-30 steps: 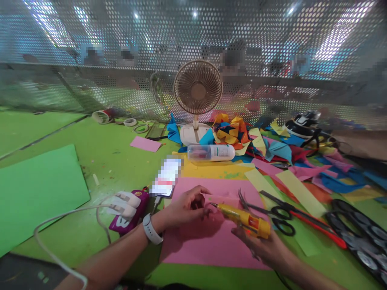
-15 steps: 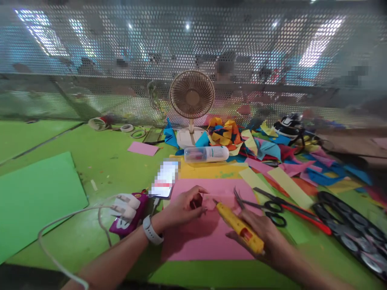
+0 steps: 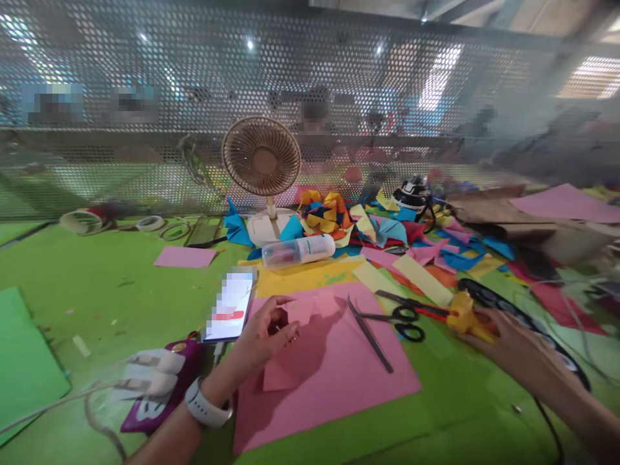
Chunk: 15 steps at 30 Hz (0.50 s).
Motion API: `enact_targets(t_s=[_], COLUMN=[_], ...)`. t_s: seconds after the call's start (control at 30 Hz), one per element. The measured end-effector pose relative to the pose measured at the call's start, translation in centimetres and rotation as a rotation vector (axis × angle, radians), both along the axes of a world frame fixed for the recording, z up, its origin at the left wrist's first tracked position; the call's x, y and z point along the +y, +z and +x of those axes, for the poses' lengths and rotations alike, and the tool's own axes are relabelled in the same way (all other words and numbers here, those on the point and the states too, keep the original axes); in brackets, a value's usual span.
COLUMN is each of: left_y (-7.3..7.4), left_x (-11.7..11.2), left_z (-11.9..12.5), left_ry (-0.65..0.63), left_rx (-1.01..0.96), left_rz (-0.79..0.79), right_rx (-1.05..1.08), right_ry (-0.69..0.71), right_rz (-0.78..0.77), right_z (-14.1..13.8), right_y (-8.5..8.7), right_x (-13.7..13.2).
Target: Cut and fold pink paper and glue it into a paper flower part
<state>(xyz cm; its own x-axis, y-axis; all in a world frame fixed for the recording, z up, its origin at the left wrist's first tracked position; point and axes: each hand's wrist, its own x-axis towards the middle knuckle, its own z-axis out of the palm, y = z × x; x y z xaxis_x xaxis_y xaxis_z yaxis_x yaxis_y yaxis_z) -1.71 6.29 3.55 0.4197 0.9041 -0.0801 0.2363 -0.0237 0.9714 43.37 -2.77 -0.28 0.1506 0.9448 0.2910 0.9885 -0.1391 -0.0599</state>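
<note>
My left hand (image 3: 264, 339), with a white watch band on its wrist, is closed at the edge of a small pink paper piece (image 3: 314, 310). Under it lies a larger pink sheet (image 3: 358, 381). Away to the right, my right hand (image 3: 508, 332) grips a yellow cutter (image 3: 462, 313), partly hidden by the fingers and blurred. Grey tweezers (image 3: 372, 339) lie on the pink sheet, between the two hands. Black-handled scissors (image 3: 407, 323) rest across the sheet's right edge, just left of the cutter. A red and black long tool (image 3: 431, 311) lies behind the cutter.
A phone (image 3: 231, 303) on a cable and a purple power strip (image 3: 165, 394) with plugs lie at left. Behind are a small fan (image 3: 264, 161), a clear bottle (image 3: 298, 250) and a heap of coloured paper scraps (image 3: 329, 216). A black tray (image 3: 484, 294) stands by my right hand.
My right hand has moved right, off the pink sheet, with the cutter. The tweezers it held are now on the sheet. The view has swung to the right.
</note>
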Motion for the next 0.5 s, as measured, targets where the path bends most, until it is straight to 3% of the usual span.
enact_targets(t_s=[0.1,0.17,0.27,0.4,0.5], left_y=[0.1,0.1,-0.2,-0.6,-0.8], left_x=[0.1,0.2,0.3,0.4,0.4], left_z=[0.0,0.0,0.0,-0.1,-0.2], left_ry=[0.031,0.045,0.042,0.051,0.055], left_rx=[-0.022,-0.03,-0.03,-0.034,-0.037], left_rz=[-0.016,-0.024,-0.027,-0.032,-0.042], right_rx=[-0.028,-0.053,0.081,0.2,0.174], right_ry=[0.05,0.089,0.239,0.414,0.466], right_rz=[0.003,0.074,0.124,-0.108,-0.179], right_z=[0.2,-1.6,-7.1,-14.8,-17.2], right_y=[0.8,1.7,2.6,2.0,0.9], right_x=[-0.5,-0.5,0.2,2.0,3.1])
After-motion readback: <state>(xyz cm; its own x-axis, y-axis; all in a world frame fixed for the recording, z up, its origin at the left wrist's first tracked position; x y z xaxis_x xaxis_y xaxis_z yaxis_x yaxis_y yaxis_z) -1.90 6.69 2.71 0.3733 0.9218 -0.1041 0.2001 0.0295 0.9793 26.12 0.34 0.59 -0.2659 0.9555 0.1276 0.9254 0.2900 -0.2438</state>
